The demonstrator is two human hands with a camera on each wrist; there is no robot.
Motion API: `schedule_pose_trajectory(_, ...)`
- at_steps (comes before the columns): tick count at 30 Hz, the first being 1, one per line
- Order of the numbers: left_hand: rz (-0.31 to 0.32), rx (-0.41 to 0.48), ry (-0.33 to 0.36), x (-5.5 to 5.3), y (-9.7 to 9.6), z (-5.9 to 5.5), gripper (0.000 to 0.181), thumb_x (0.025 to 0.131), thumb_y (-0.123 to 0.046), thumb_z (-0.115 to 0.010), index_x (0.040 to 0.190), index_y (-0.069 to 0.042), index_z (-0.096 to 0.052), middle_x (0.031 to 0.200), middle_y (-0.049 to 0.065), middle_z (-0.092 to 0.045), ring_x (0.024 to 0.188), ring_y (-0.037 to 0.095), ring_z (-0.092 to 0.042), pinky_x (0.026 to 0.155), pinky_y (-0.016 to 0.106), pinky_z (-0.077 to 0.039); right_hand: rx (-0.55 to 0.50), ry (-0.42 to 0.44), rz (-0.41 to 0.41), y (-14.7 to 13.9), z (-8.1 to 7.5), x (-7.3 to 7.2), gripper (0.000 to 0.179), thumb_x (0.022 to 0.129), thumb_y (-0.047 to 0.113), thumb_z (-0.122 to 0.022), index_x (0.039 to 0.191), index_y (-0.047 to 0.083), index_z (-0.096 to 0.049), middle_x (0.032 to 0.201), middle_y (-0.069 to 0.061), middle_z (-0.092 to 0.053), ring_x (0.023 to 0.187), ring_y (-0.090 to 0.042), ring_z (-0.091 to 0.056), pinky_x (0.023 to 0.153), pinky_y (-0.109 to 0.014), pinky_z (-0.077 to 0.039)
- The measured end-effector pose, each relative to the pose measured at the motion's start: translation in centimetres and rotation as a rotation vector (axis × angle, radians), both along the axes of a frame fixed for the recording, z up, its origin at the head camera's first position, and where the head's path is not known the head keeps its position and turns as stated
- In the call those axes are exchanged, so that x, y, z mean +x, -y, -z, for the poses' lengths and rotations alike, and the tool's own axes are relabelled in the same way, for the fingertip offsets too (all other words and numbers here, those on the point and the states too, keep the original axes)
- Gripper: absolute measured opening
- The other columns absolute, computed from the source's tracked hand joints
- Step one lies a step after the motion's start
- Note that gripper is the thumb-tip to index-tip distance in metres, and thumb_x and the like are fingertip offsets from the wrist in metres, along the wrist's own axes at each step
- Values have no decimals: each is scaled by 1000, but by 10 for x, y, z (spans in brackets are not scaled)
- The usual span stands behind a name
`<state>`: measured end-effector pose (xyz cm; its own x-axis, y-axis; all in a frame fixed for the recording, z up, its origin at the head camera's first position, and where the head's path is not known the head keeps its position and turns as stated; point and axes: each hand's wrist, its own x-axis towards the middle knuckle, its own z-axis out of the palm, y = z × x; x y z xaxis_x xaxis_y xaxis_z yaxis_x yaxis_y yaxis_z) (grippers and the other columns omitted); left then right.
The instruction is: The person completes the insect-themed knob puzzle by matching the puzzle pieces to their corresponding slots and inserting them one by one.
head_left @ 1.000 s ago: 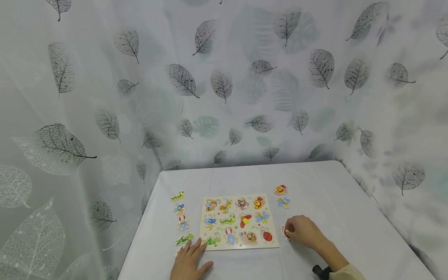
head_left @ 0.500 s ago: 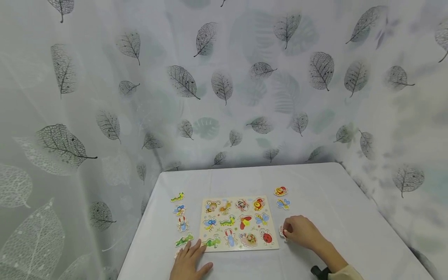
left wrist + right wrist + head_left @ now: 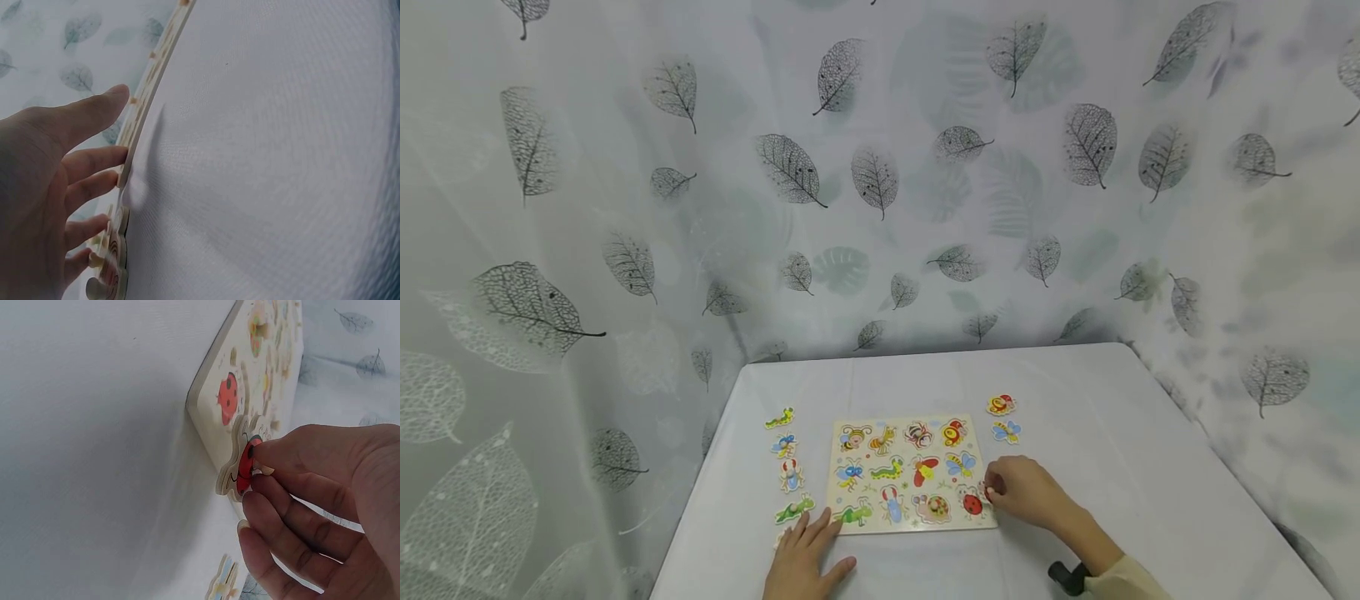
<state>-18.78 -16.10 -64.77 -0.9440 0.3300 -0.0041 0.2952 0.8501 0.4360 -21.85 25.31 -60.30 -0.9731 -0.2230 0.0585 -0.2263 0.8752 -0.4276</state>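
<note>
My right hand [image 3: 1028, 493] pinches a ladybug puzzle piece [image 3: 245, 470] between thumb and fingers, at the right edge of the wooden insect puzzle board [image 3: 913, 527]. In the right wrist view, the piece is tilted close beside the board's edge, near the printed ladybug [image 3: 229, 400] in the board's corner. My left hand [image 3: 802, 557] lies with fingers spread at the board's near left corner, fingertips at its edge. In the left wrist view, a knobbed puzzle piece [image 3: 116, 259] stands under its lower fingers, partly hidden.
Left of the board is a column of loose pieces: a caterpillar [image 3: 780, 418], a blue fly [image 3: 785, 446], a stag beetle [image 3: 791, 476] and a grasshopper [image 3: 794, 508]. On the right lie a red-and-yellow insect piece [image 3: 1001, 405] and a blue-winged piece [image 3: 1007, 432]. A leaf-print curtain [image 3: 917, 250] hangs behind.
My right hand has lifted the ladybug piece from the tabletop right of the board and carried it left to the board's edge. The left hand stays in place.
</note>
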Motion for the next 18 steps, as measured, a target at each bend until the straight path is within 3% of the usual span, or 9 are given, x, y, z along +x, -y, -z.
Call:
schedule_pose_trajectory(9, 2, -10, -11, -1, 1, 4, 79, 90, -75, -61, 142, -17, -64, 157, 8, -53, 148, 48, -36, 119, 71, -25, -26, 13, -57, 10, 0, -4, 15, 87, 14, -83, 82, 21, -70, 73, 18, -56, 65, -2, -51, 58, -22, -46)
schedule_pose_trajectory(18, 0, -5, -8, 2, 0, 0, 77, 90, -73, -63, 142, -16, -64, 156, 8, -53, 148, 48, -36, 119, 71, -25, -12, 19, -91, 19, -2, -7, 16, 85, 13, -83, 82, 21, -70, 72, 17, -56, 65, -3, -50, 57, -23, -45)
